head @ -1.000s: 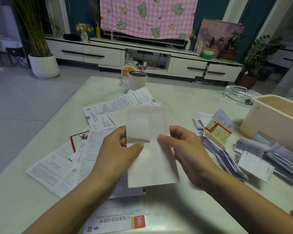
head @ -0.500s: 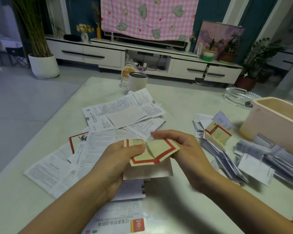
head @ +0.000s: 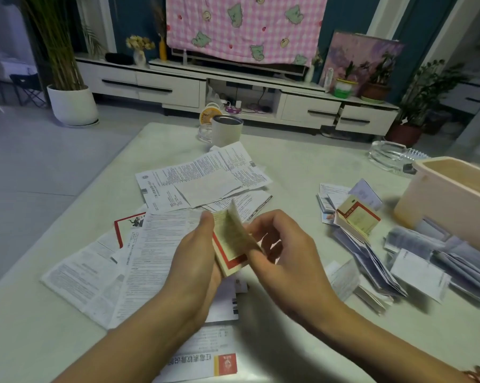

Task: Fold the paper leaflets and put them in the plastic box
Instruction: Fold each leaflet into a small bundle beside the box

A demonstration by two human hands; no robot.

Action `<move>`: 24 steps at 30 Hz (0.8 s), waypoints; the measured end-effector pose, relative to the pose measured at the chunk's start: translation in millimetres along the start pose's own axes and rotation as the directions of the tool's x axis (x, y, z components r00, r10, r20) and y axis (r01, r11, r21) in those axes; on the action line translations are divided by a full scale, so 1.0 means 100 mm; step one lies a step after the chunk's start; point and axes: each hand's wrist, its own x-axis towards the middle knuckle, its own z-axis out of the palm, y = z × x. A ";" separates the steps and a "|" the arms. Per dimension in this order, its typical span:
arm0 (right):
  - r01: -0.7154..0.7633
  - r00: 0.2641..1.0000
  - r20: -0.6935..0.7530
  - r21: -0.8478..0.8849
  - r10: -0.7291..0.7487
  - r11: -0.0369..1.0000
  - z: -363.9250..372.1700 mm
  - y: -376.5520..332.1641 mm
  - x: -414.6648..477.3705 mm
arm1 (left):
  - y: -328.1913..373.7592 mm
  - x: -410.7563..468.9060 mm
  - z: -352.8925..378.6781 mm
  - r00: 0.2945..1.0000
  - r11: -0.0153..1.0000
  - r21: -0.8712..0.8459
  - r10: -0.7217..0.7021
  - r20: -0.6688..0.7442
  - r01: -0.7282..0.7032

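Logging, obs. 1: left hand (head: 197, 252) grips the half-folded yellow leaflet (head: 233, 241) above the surface (head: 302, 167); right hand (head: 283, 250) holds its right edge in curled fingers.
Obs. 2: Failure mode?
Obs. 1: Fold may spring open or crease skewed if either grip slackens. Plastic box (head: 440, 194) sits well apart, far right.

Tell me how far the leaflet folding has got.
Done: a heap of folded leaflets lies beside the plastic box, whose inside is hidden. In hand: left hand and right hand hold a half-folded red-bordered leaflet. Left: flat unfolded sheets on the table, then boxing everything.
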 end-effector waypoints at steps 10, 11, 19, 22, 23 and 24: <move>-0.097 0.994 0.068 0.081 0.092 0.992 -0.03 -0.02 -0.02 | 0.00 0.06 0.06 0.996 0.999 -0.025 0.046 0.082 -0.044; -0.218 0.973 0.116 0.187 0.199 0.958 -0.06 0.00 -0.01 | -0.01 0.05 0.09 0.994 0.999 -0.019 0.040 0.102 -0.038; -0.354 0.930 -0.011 0.235 0.367 0.905 -0.80 0.22 0.29 | -0.08 0.08 0.21 0.992 0.989 0.144 0.027 0.124 -0.045; -0.443 0.843 -0.195 0.276 0.501 0.853 -1.20 0.50 0.43 | -0.07 0.08 0.22 0.994 0.983 0.183 0.000 0.114 -0.021; -0.487 0.800 -0.235 0.286 0.553 0.826 -1.31 0.61 0.47 | -0.07 0.08 0.22 0.995 0.982 0.190 -0.012 0.104 -0.007; -0.524 0.758 -0.260 0.302 0.598 0.796 -1.42 0.72 0.50 | -0.08 0.08 0.22 0.995 0.981 0.195 -0.027 0.094 0.009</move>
